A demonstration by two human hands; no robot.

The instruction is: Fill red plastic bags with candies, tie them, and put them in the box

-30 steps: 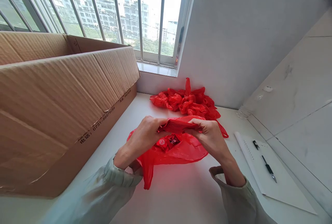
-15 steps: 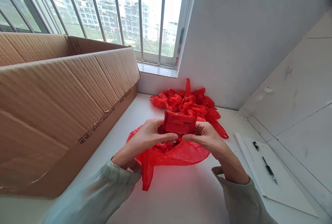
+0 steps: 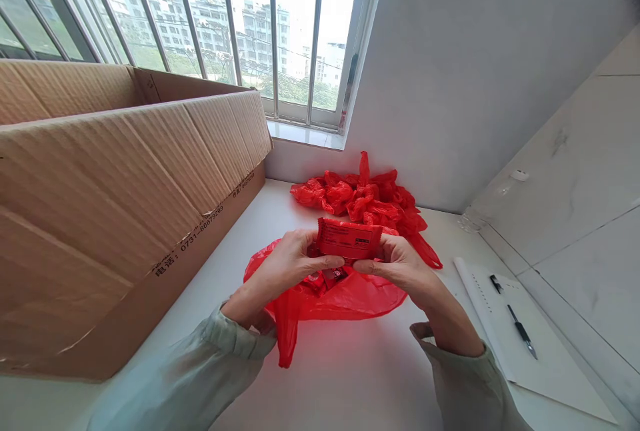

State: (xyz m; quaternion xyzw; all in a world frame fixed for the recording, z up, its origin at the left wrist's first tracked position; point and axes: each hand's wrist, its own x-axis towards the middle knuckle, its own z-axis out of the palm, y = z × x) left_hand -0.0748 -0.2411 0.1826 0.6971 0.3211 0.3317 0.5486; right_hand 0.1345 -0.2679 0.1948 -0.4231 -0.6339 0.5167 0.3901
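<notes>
Between both hands I hold a small red sealed packet [image 3: 349,239], its printed face with dark lettering turned toward me. My left hand [image 3: 300,256] pinches its left end, thumb along the lower edge. On the other end, my right hand [image 3: 393,261] grips it the same way. What the packet contains cannot be seen. Below it an open red plastic bag [image 3: 360,301] lies spread on the table, one handle loop hanging toward me. Several red wrapped pieces [image 3: 320,281] sit in the bag, partly hidden by my hands.
A large open cardboard box [image 3: 125,218] stands at the left. Behind my hands lies a pile of knotted red plastic bags [image 3: 350,194]. At the right are a clear bottle [image 3: 487,204], a notebook [image 3: 545,358], a pen [image 3: 523,332] and its cap [image 3: 496,284]. A barred window is behind.
The packet has dipped slightly and tilts a little, its upper edge now leaning back. Both hands keep their hold; the whole view has shifted very slightly.
</notes>
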